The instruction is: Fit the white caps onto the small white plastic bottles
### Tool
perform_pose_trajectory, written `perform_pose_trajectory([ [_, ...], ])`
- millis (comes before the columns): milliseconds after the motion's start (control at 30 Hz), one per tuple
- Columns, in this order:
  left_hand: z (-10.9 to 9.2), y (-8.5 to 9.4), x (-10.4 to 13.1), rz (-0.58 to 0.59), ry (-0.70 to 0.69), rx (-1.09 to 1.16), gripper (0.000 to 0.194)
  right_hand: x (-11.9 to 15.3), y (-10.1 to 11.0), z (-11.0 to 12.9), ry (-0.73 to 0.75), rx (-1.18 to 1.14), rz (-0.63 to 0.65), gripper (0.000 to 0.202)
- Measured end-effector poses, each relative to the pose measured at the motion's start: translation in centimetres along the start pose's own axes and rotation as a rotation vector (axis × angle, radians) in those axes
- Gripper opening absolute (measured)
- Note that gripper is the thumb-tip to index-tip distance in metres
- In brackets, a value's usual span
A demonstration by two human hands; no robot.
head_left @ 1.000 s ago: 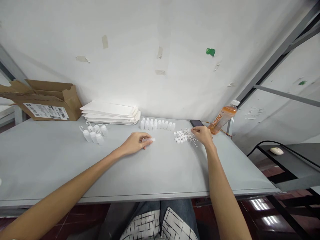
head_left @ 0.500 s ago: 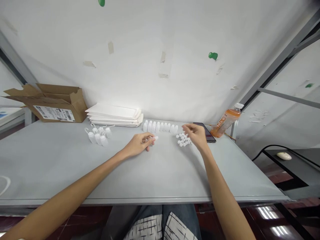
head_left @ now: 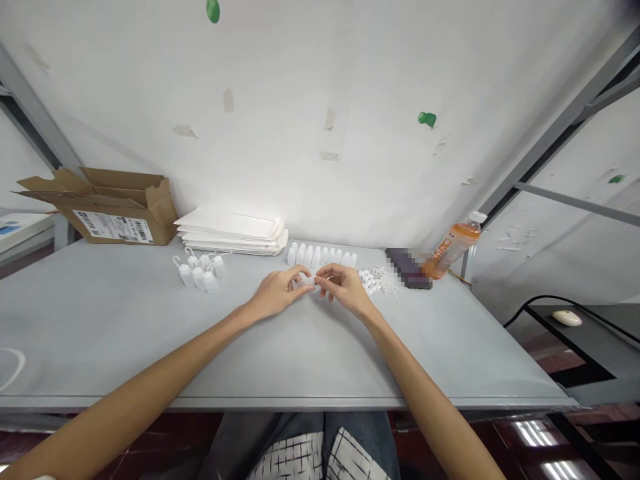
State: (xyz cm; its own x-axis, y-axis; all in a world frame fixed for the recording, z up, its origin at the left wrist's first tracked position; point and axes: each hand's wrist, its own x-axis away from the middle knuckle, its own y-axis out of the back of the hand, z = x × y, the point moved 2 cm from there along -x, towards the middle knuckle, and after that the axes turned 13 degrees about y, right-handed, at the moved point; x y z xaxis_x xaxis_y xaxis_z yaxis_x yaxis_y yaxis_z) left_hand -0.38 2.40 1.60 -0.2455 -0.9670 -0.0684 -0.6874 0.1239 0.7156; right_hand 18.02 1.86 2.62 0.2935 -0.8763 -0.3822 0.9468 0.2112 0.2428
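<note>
In front of me, my left hand pinches a small white plastic bottle between thumb and fingers. Its far end points toward my right hand, whose fingertips are closed on a small white cap, mostly hidden, at the bottle's end. Behind the hands stands a row of several small white bottles. Just right of my right hand lies a pile of small white caps with thin straps. To the left stands a group of several bottles with looped straps on their caps.
An open cardboard box and a stack of white sheets or envelopes stand at the back left. On the right are a dark phone and a bottle of orange drink. A white mouse rests on a side shelf.
My right hand has moved left from above the cap pile to the small bottle in my left hand, and the fingertips now meet. My left hand stays nearly in place.
</note>
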Motion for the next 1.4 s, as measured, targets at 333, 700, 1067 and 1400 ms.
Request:
perform_pose_trajectory([
  [333,0.2,-0.3,0.2,-0.07,-0.049,-0.124,0.052,-0.2,-0.9,-0.3,0.082,0.063,-0.13,0.024],
  [700,0.3,-0.2,0.0,-0.052,-0.08,-0.247,0.044,-2.7,3.8,-0.6,0.316,0.891,-0.236,0.015],
  [1067,0.3,-0.5,0.2,-0.051,-0.127,-0.272,0.042,-4.7,2.1,-2.4,0.282,1.122,-0.097,0.013],
  [1400,0.4,-0.7,0.1,-0.067,-0.161,-0.301,0.045,-4.6,1.7,-3.0,0.302,1.117,-0.097,0.013],
])
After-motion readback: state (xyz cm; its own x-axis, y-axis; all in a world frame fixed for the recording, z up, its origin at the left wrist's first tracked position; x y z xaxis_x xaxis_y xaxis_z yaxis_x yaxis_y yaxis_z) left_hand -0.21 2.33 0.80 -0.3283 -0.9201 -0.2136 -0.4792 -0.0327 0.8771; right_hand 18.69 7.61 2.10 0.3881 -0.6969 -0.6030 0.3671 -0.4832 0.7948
